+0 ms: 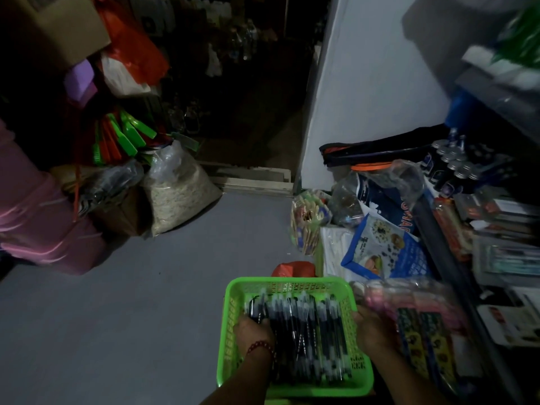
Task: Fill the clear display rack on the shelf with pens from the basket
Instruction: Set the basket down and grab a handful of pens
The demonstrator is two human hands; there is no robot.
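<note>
A bright green plastic basket [233, 325] sits low in the head view, on the grey floor. It is filled with several black and white pens [306, 331] lying side by side. My left hand [252, 331], with a red bead bracelet at the wrist, reaches into the basket's left side and its fingers curl around some pens. My right hand [372, 328] is at the basket's right rim; whether it grips the rim is blurred. No clear display rack shows in this view.
Shelves [496, 229] crowded with packaged goods run along the right. Blue packets [385, 249] and pink packages [409, 299] lie beside the basket. A white wall [365, 97] stands ahead. Sacks, a cardboard box and green tools are piled at the left.
</note>
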